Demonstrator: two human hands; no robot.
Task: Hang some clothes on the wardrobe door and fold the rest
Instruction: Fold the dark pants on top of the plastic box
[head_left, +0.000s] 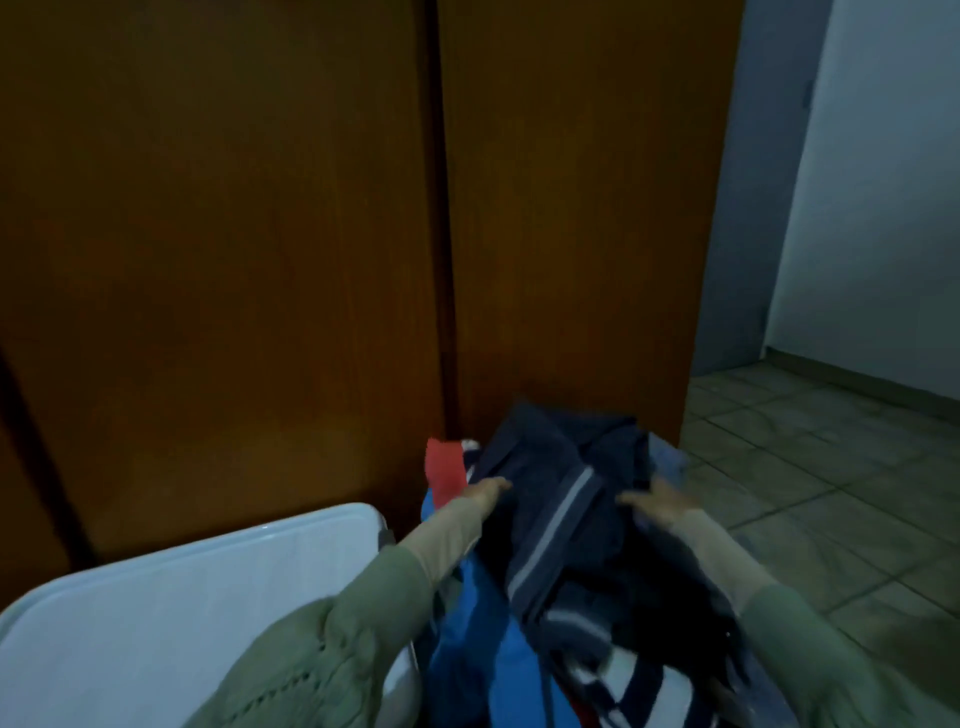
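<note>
A heap of clothes lies low in front of the brown wardrobe door (571, 208). On top is a dark navy garment (561, 467) with a grey stripe. Under it show a blue garment (478, 613), a red piece (444, 467) and a striped white and navy piece (623, 680). My left hand (485, 493) reaches onto the navy garment's left edge, its fingers stretched forward. My right hand (660, 504) lies on the garment's right side, blurred by motion, fingers pointing left. Whether either hand grips the cloth is not visible.
A white plastic surface (182, 597) with rounded corners stands at the lower left beside the heap. A second wardrobe door (208, 260) fills the left. Tiled floor (831, 493) and a pale wall (883, 208) lie to the right.
</note>
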